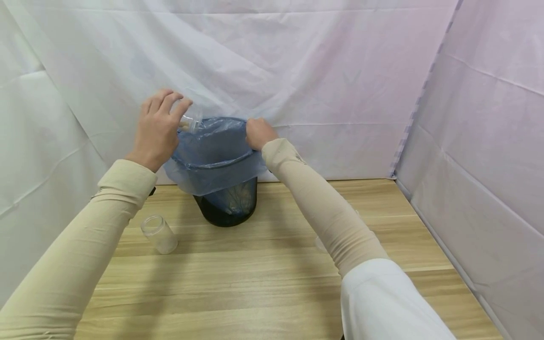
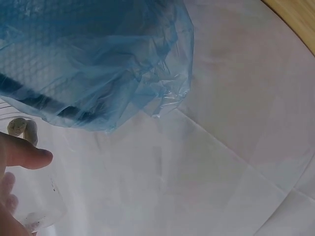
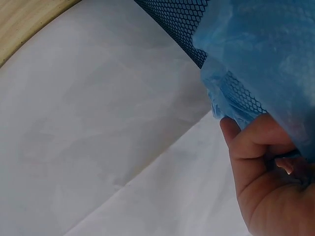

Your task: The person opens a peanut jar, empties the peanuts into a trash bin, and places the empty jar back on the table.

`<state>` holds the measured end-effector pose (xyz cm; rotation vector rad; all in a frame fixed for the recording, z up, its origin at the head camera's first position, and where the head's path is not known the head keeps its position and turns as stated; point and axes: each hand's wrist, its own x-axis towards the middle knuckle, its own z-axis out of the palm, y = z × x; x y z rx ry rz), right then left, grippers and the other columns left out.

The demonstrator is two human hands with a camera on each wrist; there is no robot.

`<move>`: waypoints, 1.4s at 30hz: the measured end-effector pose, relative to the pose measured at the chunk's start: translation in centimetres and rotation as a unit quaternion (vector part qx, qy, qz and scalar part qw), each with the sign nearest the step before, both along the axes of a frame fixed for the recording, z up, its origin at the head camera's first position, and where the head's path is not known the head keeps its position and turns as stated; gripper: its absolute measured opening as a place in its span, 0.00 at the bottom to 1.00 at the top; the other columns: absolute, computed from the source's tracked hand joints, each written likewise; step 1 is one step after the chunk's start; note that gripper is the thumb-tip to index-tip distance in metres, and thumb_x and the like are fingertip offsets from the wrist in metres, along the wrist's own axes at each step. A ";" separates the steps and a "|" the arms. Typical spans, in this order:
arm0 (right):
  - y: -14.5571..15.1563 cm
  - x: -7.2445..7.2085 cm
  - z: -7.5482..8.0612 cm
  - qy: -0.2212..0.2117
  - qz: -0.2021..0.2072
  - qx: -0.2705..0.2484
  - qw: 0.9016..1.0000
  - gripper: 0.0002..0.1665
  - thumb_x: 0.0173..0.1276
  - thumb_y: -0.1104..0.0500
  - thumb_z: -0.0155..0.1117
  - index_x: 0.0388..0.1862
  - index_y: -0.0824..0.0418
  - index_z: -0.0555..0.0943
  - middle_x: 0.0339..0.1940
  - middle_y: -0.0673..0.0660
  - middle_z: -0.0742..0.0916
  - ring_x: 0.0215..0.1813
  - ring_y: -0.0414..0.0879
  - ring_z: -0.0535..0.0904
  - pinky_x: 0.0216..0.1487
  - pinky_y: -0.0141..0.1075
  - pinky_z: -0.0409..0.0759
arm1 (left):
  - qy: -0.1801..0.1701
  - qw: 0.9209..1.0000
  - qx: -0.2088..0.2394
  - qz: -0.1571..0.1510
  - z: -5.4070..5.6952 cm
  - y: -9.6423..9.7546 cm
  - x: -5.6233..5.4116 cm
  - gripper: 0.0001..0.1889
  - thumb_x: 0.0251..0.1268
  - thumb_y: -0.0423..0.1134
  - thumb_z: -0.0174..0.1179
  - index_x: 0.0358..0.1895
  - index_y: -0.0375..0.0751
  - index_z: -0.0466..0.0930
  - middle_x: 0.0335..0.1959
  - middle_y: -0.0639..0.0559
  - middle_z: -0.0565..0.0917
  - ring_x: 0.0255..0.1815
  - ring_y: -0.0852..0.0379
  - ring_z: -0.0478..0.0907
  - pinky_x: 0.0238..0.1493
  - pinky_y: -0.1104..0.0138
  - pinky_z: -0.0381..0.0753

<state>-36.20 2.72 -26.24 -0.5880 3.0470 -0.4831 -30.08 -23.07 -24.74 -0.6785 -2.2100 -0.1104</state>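
A black mesh bin (image 1: 227, 208) stands on the table, lined with a thin blue plastic bag (image 1: 212, 178) folded over its rim. My left hand (image 1: 158, 125) holds a clear jar (image 1: 193, 118) tipped sideways at the bin's left rim. Inside the jar, near its mouth, lie small tan rounded pieces (image 2: 17, 127); their kind is unclear. On the opposite side, my right hand (image 1: 259, 133) grips the bin's rim through the bag. The right wrist view shows the fingers (image 3: 256, 137) curled over that edge, with the mesh visible beside them.
Another clear jar (image 1: 159, 234) stands open-topped on the wooden table (image 1: 255, 293), left of the bin. A clear object (image 1: 319, 243) is mostly hidden behind my right forearm. White cloth walls (image 1: 340, 71) enclose the table at the back and sides.
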 end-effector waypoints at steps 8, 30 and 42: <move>0.0 0.1 0.0 0.005 0.002 -0.001 1.000 0.12 0.87 0.63 0.52 0.54 0.67 0.83 0.26 0.55 0.79 0.28 0.45 0.74 0.36 0.37 0.75 | 0.022 0.999 -0.031 0.000 0.0 0.2 -0.1 0.28 0.67 0.11 0.51 0.67 0.34 0.78 0.66 0.31 0.80 0.75 0.32 0.69 0.73 0.38 0.71; -0.1 0.3 0.1 0.004 0.005 -0.004 1.000 0.13 0.88 0.63 0.50 0.49 0.66 0.82 0.24 0.54 0.77 0.27 0.44 0.73 0.35 0.36 0.74 | 0.037 0.995 -0.096 0.016 0.2 -0.1 -0.2 0.27 0.65 0.15 0.63 0.67 0.34 0.78 0.65 0.31 0.80 0.74 0.32 0.71 0.75 0.39 0.71; -0.3 0.1 0.1 0.000 0.005 -0.001 1.000 0.14 0.88 0.63 0.49 0.52 0.66 0.83 0.26 0.54 0.77 0.29 0.45 0.73 0.38 0.37 0.74 | 0.038 0.987 -0.156 0.031 0.2 -0.2 -0.1 0.28 0.62 0.11 0.62 0.65 0.33 0.79 0.66 0.32 0.80 0.75 0.34 0.71 0.76 0.40 0.71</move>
